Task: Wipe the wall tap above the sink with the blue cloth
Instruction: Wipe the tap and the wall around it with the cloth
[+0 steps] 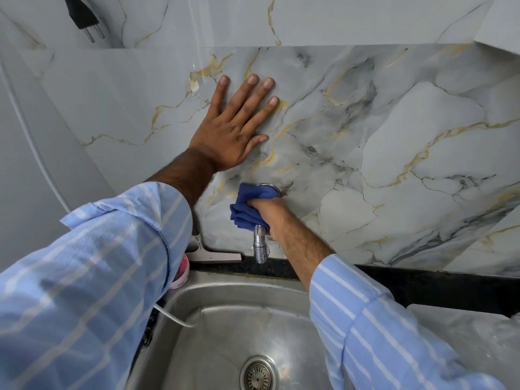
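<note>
R hand (266,211) is closed in a fist round the blue cloth (247,208), gripping it hard against the wall tap (260,246). Cloth bunches out to the left of the knuckles and up above them, covering the tap's upper body and most of the round wall flange; only a sliver of chrome rim shows just past the top of the cloth. Below the fingers the tap's chrome spout sticks out bare, pointing down twd the sink (225,313).

L hand (233,128) is flat on the marble wall tile (394,130), fingers open and spread, palm pressed to the surface, holding nothing. It sits up and left of the R fist, well apart from the cloth; thumb tip points twd the tap side.

Both sleeves are light blue w/ white stripes. Under the L forearm, against the wall base, a squeegee (211,253) leans on the dark counter edge, w/ a pink-and-white tub (181,273) just beside it, partly hidden by the sleeve. Sink drain (259,374) lies straight below the R wrist. A black plug (84,15) hangs top left, far from either hand.
</note>
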